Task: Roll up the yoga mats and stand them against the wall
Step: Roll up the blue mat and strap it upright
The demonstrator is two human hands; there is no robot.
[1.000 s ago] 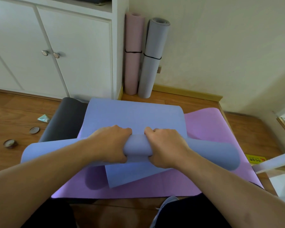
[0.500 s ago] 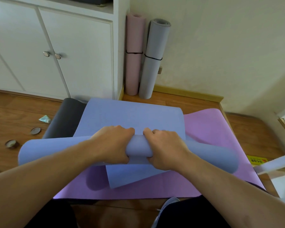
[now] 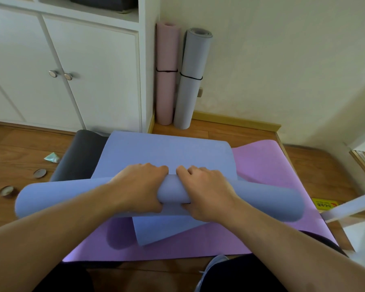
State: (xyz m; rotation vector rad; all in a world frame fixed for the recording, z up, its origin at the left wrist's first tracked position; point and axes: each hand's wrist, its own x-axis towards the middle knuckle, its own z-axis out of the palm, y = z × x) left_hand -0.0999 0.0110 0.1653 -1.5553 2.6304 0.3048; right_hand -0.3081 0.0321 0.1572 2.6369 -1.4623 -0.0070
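Both hands, left (image 3: pixel 138 187) and right (image 3: pixel 207 191), grip blue mat roll (image 3: pixel 173 191) mid-length, side by side

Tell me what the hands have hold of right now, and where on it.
Both hands, left hand and right hand, grip the rolled part of the blue yoga mat near its middle, side by side.

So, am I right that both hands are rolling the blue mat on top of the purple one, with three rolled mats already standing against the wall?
Not quite: the head view shows two rolled mats at the wall, the pink mat and the grey mat, not three. The rest holds: the left hand and right hand grip the blue mat on the purple mat.
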